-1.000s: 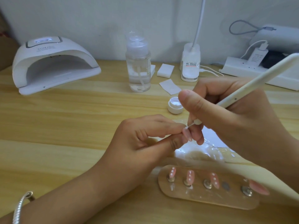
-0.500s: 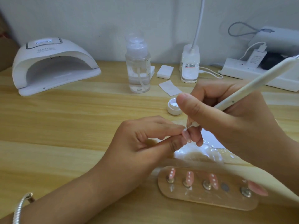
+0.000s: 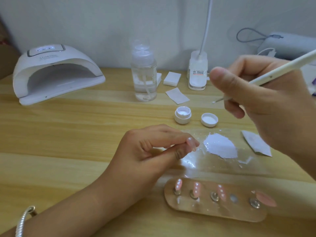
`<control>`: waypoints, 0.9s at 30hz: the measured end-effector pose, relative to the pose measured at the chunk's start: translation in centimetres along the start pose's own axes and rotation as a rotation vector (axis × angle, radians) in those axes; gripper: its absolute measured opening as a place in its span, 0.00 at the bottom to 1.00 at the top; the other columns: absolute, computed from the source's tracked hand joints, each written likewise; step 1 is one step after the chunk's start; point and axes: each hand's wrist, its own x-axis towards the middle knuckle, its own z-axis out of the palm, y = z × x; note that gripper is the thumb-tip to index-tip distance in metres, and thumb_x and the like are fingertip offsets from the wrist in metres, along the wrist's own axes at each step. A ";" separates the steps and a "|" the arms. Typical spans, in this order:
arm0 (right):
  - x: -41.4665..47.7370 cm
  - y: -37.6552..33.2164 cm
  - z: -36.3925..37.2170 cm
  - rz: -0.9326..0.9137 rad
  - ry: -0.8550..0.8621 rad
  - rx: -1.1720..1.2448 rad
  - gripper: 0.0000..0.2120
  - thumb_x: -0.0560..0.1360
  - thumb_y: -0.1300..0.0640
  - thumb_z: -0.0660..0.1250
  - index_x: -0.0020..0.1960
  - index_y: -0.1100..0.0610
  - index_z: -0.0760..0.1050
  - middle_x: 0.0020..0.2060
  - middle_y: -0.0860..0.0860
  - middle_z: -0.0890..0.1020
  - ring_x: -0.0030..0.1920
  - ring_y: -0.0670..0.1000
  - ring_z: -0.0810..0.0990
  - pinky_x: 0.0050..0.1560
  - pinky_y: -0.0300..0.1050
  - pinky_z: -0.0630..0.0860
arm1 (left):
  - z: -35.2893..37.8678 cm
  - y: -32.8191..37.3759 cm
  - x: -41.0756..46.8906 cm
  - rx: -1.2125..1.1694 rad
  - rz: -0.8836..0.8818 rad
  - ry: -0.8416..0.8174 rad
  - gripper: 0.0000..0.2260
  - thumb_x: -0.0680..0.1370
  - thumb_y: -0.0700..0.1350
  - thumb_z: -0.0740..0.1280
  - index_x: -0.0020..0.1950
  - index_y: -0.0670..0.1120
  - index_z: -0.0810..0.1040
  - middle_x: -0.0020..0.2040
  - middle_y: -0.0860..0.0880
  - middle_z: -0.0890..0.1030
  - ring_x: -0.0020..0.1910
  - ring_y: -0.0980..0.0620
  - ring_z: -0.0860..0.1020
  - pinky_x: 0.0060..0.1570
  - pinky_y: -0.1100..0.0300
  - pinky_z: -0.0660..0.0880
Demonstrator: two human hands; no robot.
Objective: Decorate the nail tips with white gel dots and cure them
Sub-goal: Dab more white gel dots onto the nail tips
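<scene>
Up and away lifts the right hand, fingers clamped on one dotting pen that slants down-left. Left hand pinches one pink nail tip, pointing right, above the table. Four more tips stand on the holder, three dotted.

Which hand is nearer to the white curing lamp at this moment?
Left. The left hand pinches a nail tip right of the curing lamp and nearer the camera; the right hand, holding the dotting pen, is farther right.

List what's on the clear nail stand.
Four pink nail tips on metal pegs: three carry white dots, the rightmost tip is plain. One slot is bare. How tips attach is covered.
</scene>
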 end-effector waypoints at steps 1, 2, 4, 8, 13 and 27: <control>0.1 0.2 -0.5 0.014 -0.026 -0.093 0.19 0.71 0.45 0.74 0.31 0.56 0.74 0.21 0.47 0.71 0.21 0.47 0.67 0.25 0.36 0.64 | 0.0 0.0 0.0 -0.001 -0.001 0.001 0.05 0.75 0.45 0.71 0.47 0.49 0.87 0.45 0.55 0.86 0.46 0.56 0.83 0.46 0.67 0.77; 0.2 0.5 -0.9 0.035 -0.060 -0.189 0.19 0.72 0.44 0.73 0.32 0.57 0.75 0.20 0.49 0.73 0.21 0.47 0.68 0.25 0.35 0.65 | -0.1 0.1 0.0 -0.001 -0.003 0.003 0.06 0.75 0.45 0.71 0.48 0.49 0.87 0.45 0.55 0.86 0.46 0.56 0.83 0.46 0.66 0.77; 0.2 1.3 -1.5 0.114 -0.141 -0.330 0.22 0.73 0.41 0.69 0.32 0.57 0.77 0.20 0.51 0.74 0.21 0.47 0.71 0.26 0.33 0.69 | -0.1 0.1 0.0 0.006 -0.007 0.007 0.06 0.75 0.46 0.70 0.48 0.50 0.87 0.45 0.56 0.86 0.46 0.57 0.83 0.46 0.67 0.77; -0.1 2.5 -2.4 0.281 -0.320 -0.421 0.23 0.77 0.43 0.64 0.30 0.56 0.78 0.19 0.50 0.73 0.20 0.47 0.71 0.24 0.36 0.70 | 0.0 0.0 -0.1 0.013 -0.036 0.004 0.05 0.75 0.45 0.71 0.47 0.50 0.87 0.45 0.56 0.86 0.46 0.59 0.83 0.44 0.69 0.76; -0.4 3.2 -2.5 0.263 -0.369 -0.498 0.20 0.77 0.44 0.66 0.30 0.53 0.78 0.20 0.46 0.74 0.21 0.42 0.72 0.25 0.33 0.68 | 0.0 -0.4 0.0 0.010 -0.093 -0.010 0.05 0.74 0.45 0.72 0.46 0.50 0.88 0.42 0.53 0.86 0.43 0.52 0.84 0.44 0.64 0.79; -0.3 3.1 -2.4 0.223 -0.172 -0.407 0.21 0.79 0.52 0.67 0.29 0.57 0.77 0.19 0.47 0.72 0.21 0.43 0.69 0.26 0.31 0.67 | -0.1 -0.8 0.0 0.027 -0.118 -0.053 0.05 0.73 0.48 0.72 0.45 0.51 0.88 0.41 0.50 0.86 0.42 0.52 0.83 0.43 0.62 0.78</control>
